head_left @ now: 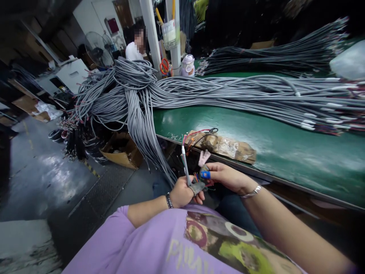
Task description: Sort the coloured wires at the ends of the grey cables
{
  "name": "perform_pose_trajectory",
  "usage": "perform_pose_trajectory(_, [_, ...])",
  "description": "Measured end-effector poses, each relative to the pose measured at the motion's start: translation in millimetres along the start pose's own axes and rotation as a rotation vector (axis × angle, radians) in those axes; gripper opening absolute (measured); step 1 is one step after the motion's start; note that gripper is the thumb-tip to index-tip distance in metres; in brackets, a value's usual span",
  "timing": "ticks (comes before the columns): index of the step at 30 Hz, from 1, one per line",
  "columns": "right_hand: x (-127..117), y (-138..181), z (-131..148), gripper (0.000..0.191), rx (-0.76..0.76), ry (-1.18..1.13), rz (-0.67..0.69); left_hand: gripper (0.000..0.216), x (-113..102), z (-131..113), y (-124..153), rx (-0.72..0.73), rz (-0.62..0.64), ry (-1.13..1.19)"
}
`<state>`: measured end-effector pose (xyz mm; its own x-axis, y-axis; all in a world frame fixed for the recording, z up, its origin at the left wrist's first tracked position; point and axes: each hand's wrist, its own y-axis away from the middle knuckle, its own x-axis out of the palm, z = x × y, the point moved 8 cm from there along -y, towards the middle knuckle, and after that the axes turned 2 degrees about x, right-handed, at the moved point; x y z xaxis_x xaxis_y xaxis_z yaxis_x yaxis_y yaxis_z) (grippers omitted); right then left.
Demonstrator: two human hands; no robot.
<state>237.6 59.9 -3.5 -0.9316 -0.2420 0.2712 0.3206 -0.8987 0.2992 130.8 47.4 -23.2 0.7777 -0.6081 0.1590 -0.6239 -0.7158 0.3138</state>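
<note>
My left hand (184, 192) is closed around a grey cable (186, 167), a worn grey cover on its thumb. The cable points up from the fist, with a white band near its upper end and red and green wires coming out there. Thin coloured wires (196, 177) fan out between my hands. My right hand (228, 177), blue tape round one finger, pinches at these wires; its fingertips are partly hidden. Just above it is a pale pink forked piece (203, 158). Behind, at the table edge, lies a tape-wrapped brown block (228, 146) with a dark wire loop on it.
Long grey cables (216, 91) lie across the green table (285, 152), some hanging over its left end. Black cable bundles (270, 53) lie farther back. An open cardboard box (122, 150) stands on the floor at left. A person (134, 51) is beyond a white post (151, 34).
</note>
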Motion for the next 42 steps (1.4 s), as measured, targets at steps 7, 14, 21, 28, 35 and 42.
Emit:
perform_pose_trajectory(7, [11.7,-1.6,2.6,0.029,-0.048,0.129,0.015,0.053,6.8,11.2,-1.1,-0.117,0.138,-0.067])
perform_pose_trajectory(14, [-15.3,13.7,-30.1,0.041,-0.084,-0.169,-0.284,0.056,-17.2,8.9,-10.8,-0.036,-0.162,0.159])
perform_pose_trajectory(21, [6.0,27.2,-11.4,0.028,-0.333,0.017,-0.41,0.055,-9.5,10.9,-13.3,-0.05,-0.086,0.214])
perform_pose_trajectory(28, [16.1,8.4,-20.7,0.037,-0.169,-0.147,-0.173,0.052,2.4,19.5,-1.3,-0.217,0.271,0.262])
perform_pose_trajectory(35, [11.4,2.9,-29.7,0.042,-0.104,-0.099,-0.308,0.056,-12.1,19.9,-4.5,-0.115,-0.002,0.226])
perform_pose_trajectory(42, [3.5,9.5,-37.3,0.042,-0.117,-0.191,-0.404,0.055,-22.6,16.1,-7.0,-0.017,-0.163,0.277])
